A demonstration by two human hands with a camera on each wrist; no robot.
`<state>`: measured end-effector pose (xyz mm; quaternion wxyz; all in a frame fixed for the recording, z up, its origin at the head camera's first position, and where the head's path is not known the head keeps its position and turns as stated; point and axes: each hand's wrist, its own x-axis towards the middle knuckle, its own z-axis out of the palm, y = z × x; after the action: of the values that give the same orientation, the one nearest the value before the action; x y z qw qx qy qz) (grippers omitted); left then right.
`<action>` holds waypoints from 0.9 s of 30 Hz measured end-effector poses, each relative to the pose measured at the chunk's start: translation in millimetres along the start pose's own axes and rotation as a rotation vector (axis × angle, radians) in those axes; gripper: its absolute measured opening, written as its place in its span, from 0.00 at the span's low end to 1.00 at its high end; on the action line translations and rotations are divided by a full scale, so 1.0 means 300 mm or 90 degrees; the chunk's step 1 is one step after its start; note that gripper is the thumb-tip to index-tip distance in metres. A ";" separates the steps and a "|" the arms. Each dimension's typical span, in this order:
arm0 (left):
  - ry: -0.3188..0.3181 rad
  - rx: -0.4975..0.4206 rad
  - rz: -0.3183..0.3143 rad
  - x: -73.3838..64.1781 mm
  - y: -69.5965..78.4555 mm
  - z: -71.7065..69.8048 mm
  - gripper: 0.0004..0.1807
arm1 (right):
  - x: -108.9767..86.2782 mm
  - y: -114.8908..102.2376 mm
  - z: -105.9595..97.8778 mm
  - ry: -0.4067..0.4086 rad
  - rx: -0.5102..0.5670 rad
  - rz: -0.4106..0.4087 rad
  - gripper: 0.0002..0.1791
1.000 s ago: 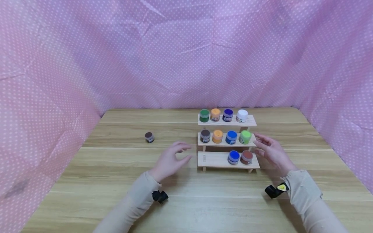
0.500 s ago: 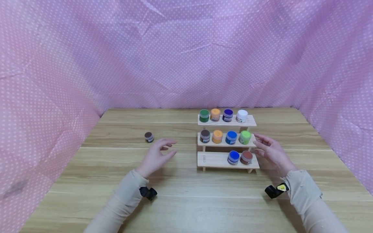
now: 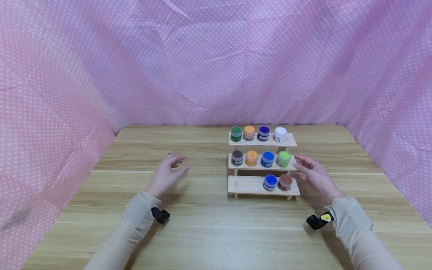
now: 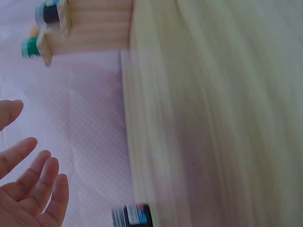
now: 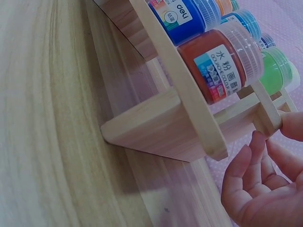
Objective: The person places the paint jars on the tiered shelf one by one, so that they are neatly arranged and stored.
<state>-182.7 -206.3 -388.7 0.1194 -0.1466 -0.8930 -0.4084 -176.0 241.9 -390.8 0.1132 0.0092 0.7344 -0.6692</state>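
Observation:
My left hand [image 3: 165, 173] hovers above the tabletop, its fingers loosely bent and holding nothing. In the head view it covers nearly all of a small dark paint jar, which appears at the bottom of the left wrist view as a black-looking jar [image 4: 135, 216] with a pale label. On the right, my right hand [image 3: 316, 179] pinches the right end of the middle tier of a three-tier wooden display shelf [image 3: 248, 185]. Beside these fingers stand a light green paint jar [image 3: 283, 159] and, one tier lower, a reddish-brown paint jar [image 5: 220, 64]. A blue paint jar [image 3: 270, 182] adjoins it.
Green [image 3: 236, 134], orange, violet and white jars line the top tier. Dark brown [image 3: 237, 157], orange, blue and light green ones fill the middle tier. A pink dotted cloth [image 3: 202, 75] encloses the back and sides of the wooden table [image 3: 216, 240].
My left hand has moved left, away from the shelf, and now overlaps the dark jar at the left in the head view. The right hand has stayed at the shelf's end.

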 end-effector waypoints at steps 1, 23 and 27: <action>0.001 0.004 -0.005 0.003 -0.007 -0.006 0.19 | 0.000 0.000 0.000 0.001 -0.003 0.000 0.40; -0.015 0.058 -0.112 0.079 -0.121 -0.067 0.27 | 0.000 -0.014 0.004 0.019 -0.037 0.030 0.37; -0.023 0.071 -0.121 0.090 -0.149 -0.070 0.29 | -0.001 -0.013 0.003 0.019 -0.036 0.028 0.37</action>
<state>-222.0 -245.6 -397.2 0.0721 -0.0618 -0.9261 -0.3652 -176.4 240.6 -386.9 0.1170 0.0324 0.7543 -0.6452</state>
